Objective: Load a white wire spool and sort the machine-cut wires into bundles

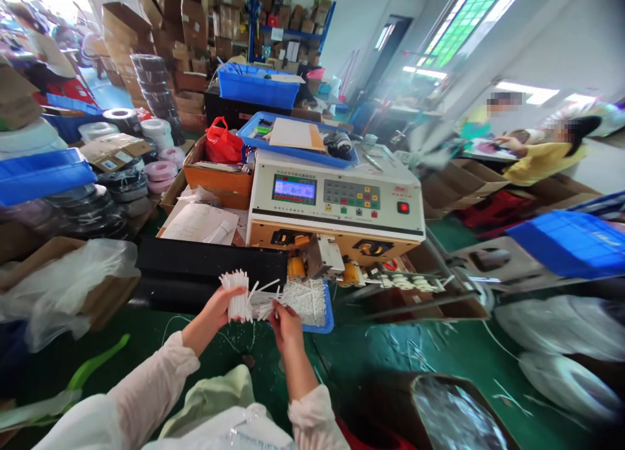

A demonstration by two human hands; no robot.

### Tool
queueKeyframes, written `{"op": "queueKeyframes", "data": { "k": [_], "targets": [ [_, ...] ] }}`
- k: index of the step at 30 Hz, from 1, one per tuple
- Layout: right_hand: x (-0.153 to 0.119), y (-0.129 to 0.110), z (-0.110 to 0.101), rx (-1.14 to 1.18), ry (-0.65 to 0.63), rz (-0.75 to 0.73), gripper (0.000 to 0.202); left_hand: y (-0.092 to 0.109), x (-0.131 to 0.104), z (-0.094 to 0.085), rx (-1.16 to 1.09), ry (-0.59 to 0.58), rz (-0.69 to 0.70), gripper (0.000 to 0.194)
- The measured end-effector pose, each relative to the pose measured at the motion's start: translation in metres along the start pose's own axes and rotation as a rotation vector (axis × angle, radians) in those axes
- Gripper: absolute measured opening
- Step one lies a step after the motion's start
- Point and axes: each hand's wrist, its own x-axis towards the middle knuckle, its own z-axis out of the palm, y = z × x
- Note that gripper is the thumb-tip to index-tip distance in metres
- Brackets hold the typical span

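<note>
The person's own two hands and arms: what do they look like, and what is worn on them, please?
Both the left hand and right hand are bare, no gloves. Long, loose white sleeves cover the arms, bunched above the wrists.

Machine with lit display [336, 193]: landmark. Below its front edge, left hand [228, 301], its grip closed round a bundle of short white tubes [237, 297]; right hand [286, 321], fingers at a few loose white pieces [266, 307]. Beneath the machine lay a blue tray of small white pieces [312, 307]. Atop it sat a blue tray with papers [254, 121]. Left of it stood a box holding a red bag [223, 140].
</note>
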Motion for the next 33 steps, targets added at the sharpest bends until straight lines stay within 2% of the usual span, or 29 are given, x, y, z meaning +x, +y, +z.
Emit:
{"op": "queueKeyframes", "data": {
  "k": [6,10,13,17,19,22,26,33],
  "targets": [
    [0.006,0.002,0.025,0.042,-0.031,0.051,0.037,0.029,-0.006,-0.012,-0.146,0.086,-0.025,0.028],
    [-0.01,-0.008,0.016,0.006,-0.087,0.064,0.04,0.029,-0.009,-0.012,-0.164,0.073,-0.048,0.026],
    [-0.028,-0.027,0.001,-0.206,-0.151,-0.058,0.045,0.021,-0.015,-0.002,-0.196,0.028,-0.071,0.024],
    [-0.056,-0.056,-0.014,-0.504,-0.278,-0.343,0.04,0.011,-0.027,0.026,-0.242,-0.074,-0.122,0.026],
    [-0.07,-0.064,-0.018,-0.524,-0.308,-0.436,0.036,0.007,-0.033,0.043,-0.259,-0.153,-0.154,0.027],
    [-0.086,-0.068,-0.027,-0.5,-0.266,-0.523,0.032,-0.002,-0.04,0.068,-0.262,-0.249,-0.196,0.028],
    [-0.103,-0.068,-0.057,-0.477,-0.158,-0.545,0.032,-0.021,-0.05,0.096,-0.231,-0.383,-0.251,0.025],
    [-0.149,-0.06,-0.138,-0.447,-0.005,-0.469,0.034,-0.07,-0.089,0.147,-0.215,-0.641,-0.455,0.03]
  ]
}}
